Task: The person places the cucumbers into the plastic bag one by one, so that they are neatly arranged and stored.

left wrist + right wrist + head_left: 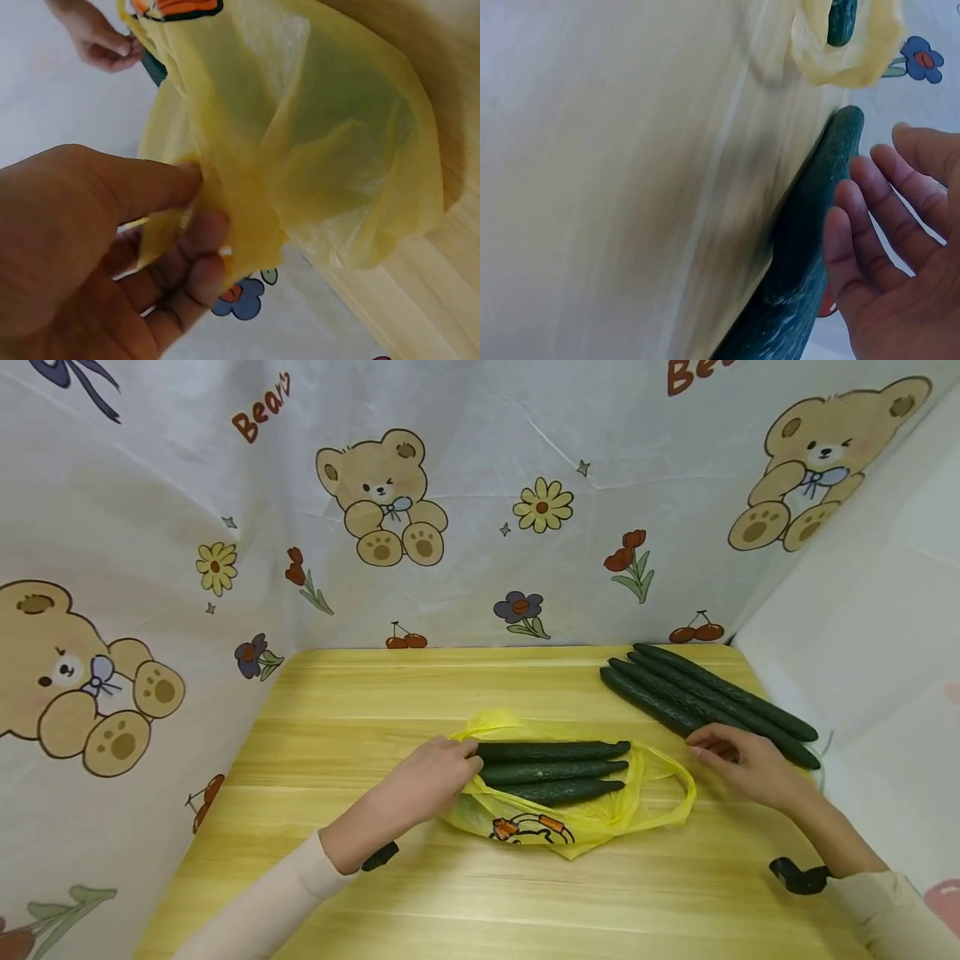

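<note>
a pale yellow, wood-grained tabletop (525, 910) spreads under everything, backed by a white cloth (465, 602) printed with tan bears, flowers and red cherries. at the far right of the table, several long, dark-green, bumpy-skinned cucumbers (723, 687) lie side by side, slanting from the back down toward the right edge. near the middle sits a thin, translucent yellow plastic bag (592, 831) with an orange and black print on its near wall. three dark-green cucumbers (555, 772) lie inside it, stacked lengthwise, their tips pointing right and showing through the wide mouth. the near wall hides part of the lowest one, and the left ends of all three are out of sight behind the hand and plastic. the bag's yellow loop handle (660, 821) sprawls over the wood between these three and the right hand (750, 764).

the left hand (442, 777) grips the left edge of the bag's mouth; in the left wrist view its thumb and fingers pinch a bunched fold of the yellow film. the right hand is just beside the near side of the loose cucumbers, its fingers gently bent and spread a little apart, holding nothing. in the right wrist view the fingertips are close by one cucumber's dark skin, and whether they touch it i cannot tell.
</note>
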The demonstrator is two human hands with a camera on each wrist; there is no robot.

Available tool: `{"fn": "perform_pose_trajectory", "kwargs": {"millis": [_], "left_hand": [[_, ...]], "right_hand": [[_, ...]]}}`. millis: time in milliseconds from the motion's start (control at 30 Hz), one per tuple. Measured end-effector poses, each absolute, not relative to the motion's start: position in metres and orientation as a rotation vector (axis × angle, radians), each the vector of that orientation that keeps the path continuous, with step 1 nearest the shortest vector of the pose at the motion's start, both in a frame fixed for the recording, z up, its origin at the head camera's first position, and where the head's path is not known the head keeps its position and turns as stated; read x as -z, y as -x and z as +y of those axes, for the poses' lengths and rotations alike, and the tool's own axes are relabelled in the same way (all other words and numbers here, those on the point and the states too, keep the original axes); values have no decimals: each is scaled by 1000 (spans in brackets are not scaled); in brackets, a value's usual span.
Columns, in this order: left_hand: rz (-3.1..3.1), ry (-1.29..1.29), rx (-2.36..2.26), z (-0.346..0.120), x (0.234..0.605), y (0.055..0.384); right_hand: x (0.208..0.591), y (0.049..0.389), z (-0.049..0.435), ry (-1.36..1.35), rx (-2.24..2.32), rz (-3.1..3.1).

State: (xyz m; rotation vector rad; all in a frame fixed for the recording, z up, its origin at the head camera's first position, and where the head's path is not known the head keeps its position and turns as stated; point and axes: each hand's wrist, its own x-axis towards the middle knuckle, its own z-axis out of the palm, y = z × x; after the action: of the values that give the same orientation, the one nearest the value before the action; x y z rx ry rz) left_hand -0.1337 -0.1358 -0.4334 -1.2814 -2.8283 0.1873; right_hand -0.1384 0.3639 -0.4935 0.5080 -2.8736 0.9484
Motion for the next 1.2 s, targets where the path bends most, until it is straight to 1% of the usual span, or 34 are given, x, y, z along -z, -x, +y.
{"fn": "perform_pose_trajectory", "kwargs": {"millis": [100, 267, 433, 533, 667, 933, 1200], "left_hand": [[-2788, 1296, -6, -143, 431, 135], [-2729, 1303, 496, -158, 431, 136], [-2778, 1210, 959, -165, 434, 135], [-2770, 1159, 1134, -166, 436, 134], [-2758, 1119, 1247, -165, 439, 134], [-2766, 971, 1290, -163, 438, 133], [-2765, 931, 1289, -159, 440, 131]], "right_hand": [[498, 140, 373, -442, -889, -2844], [507, 143, 393, -317, -755, -2872], [515, 143, 406, -195, -716, -2890], [519, 144, 411, -131, -688, -2891], [523, 141, 417, -96, -649, -2930], [532, 140, 412, -274, -455, -2855], [524, 150, 387, -206, -444, -3046]]}}
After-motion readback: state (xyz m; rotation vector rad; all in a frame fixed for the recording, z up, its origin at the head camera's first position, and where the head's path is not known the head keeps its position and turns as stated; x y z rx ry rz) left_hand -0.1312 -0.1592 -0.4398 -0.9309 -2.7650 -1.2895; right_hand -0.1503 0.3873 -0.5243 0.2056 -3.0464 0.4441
